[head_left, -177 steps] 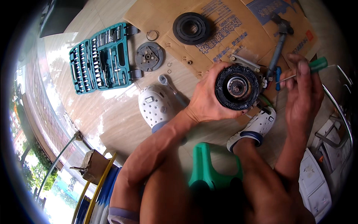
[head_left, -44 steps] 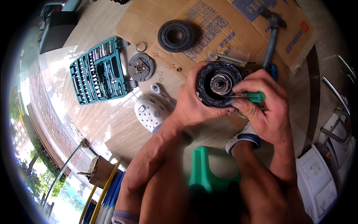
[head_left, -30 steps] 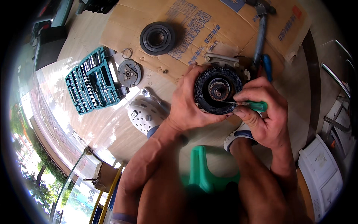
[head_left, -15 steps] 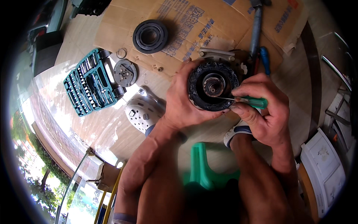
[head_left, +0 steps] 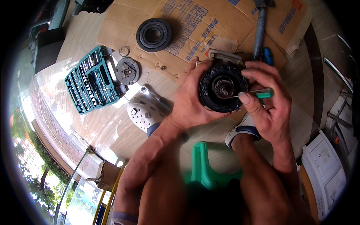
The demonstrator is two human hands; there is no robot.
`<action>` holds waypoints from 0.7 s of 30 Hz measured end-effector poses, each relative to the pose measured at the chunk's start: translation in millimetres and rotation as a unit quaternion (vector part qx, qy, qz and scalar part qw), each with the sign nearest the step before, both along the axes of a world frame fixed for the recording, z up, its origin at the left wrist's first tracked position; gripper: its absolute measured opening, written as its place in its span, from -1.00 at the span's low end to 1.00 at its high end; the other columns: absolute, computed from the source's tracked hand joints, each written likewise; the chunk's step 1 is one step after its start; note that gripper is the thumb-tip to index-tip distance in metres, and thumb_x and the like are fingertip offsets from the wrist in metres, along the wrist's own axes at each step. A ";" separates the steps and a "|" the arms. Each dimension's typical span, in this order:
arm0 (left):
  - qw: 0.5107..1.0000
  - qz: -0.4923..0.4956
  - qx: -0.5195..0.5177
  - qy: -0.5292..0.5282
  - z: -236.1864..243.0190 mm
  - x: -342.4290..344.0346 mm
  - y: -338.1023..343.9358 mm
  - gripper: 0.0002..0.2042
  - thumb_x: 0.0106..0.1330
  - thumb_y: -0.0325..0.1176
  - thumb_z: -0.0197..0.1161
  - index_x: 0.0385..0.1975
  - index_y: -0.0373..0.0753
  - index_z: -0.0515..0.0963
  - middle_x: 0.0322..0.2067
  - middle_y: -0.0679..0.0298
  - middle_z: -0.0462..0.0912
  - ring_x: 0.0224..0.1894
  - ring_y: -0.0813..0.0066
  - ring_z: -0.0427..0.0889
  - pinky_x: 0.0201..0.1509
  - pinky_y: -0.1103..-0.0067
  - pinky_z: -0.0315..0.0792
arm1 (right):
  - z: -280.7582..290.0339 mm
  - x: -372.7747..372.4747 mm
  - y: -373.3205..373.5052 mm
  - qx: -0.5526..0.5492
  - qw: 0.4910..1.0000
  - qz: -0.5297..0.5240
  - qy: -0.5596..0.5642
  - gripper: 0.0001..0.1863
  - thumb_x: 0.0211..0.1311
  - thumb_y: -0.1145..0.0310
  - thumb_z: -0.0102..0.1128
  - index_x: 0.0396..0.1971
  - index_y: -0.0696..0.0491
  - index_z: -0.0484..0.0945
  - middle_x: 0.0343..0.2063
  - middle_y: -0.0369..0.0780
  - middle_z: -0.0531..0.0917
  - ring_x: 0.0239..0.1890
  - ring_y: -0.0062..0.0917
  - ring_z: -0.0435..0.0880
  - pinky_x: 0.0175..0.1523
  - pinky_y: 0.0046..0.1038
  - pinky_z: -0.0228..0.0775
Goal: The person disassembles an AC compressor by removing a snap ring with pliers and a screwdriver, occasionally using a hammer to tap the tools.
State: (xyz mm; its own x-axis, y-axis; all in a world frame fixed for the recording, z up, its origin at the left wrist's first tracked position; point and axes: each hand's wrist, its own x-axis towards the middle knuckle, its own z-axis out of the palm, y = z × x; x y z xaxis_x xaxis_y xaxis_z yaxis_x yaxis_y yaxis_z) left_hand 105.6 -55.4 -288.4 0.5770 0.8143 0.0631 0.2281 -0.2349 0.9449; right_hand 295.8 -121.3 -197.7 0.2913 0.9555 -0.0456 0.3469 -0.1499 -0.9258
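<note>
A car air-conditioner compressor point(head_left: 204, 92) faces up between my knees, its black, grease-smeared ring around a recess with a shaft in the middle. My left hand point(head_left: 193, 95) is wrapped round its left side and lower edge, steadying it. In my right hand point(head_left: 268, 108) is a small screwdriver point(head_left: 264, 93) with a green handle, held near the thumb and curled fingers. Its thin blade reaches over the ring into the recess beside the shaft; whether the tip touches anything I cannot tell. The index finger lies along the ring's right rim.
Flattened cardboard point(head_left: 120, 28) bears a black pulley point(head_left: 143, 35) and a hammer point(head_left: 258, 35). A blue handle point(head_left: 267, 55) lies beside the hammer. To the left are a round clutch plate point(head_left: 128, 72), a teal socket set point(head_left: 92, 80) and a ratchet point(head_left: 152, 93). A green stool point(head_left: 201, 165) is below.
The compressor and both hands have shifted slightly right in view. My right fingers have lifted and spread toward the ring's upper right rim, while the screwdriver stays in the recess.
</note>
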 end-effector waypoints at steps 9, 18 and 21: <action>0.999 -0.016 0.004 0.039 6.2 -5.8 6.3 0.08 -0.26 -0.14 0.80 0.36 -0.29 0.32 0.19 -0.04 0.60 0.31 -0.28 0.54 0.53 0.06 0.30 | -0.5 -5.1 -2.5 -0.030 0.994 -0.012 0.102 -0.62 0.36 0.36 0.48 0.08 0.21 0.66 0.05 -0.05 0.72 0.13 -0.34 0.73 0.19 -0.38 0.58; 0.981 0.048 -0.187 -0.007 22.2 -38.1 17.7 0.07 -0.23 -0.24 0.79 0.37 -0.28 0.29 0.14 0.03 0.66 0.21 0.30 0.69 0.28 0.41 0.58 | 18.8 -26.7 40.1 -0.013 0.993 0.117 -0.029 -0.63 0.34 0.31 0.50 0.04 0.20 0.70 0.04 -0.03 0.75 0.07 -0.33 0.74 0.12 -0.34 0.60; 0.976 0.088 -0.196 0.031 24.3 -63.3 19.1 0.09 -0.22 -0.21 0.79 0.38 -0.31 0.26 0.14 0.02 0.66 0.18 0.26 0.71 0.26 0.39 0.59 | 26.5 -51.1 67.3 -0.025 0.983 0.174 -0.060 -0.66 0.30 0.29 0.51 -0.05 0.18 0.73 -0.09 -0.07 0.78 -0.01 -0.27 0.75 0.09 -0.32 0.59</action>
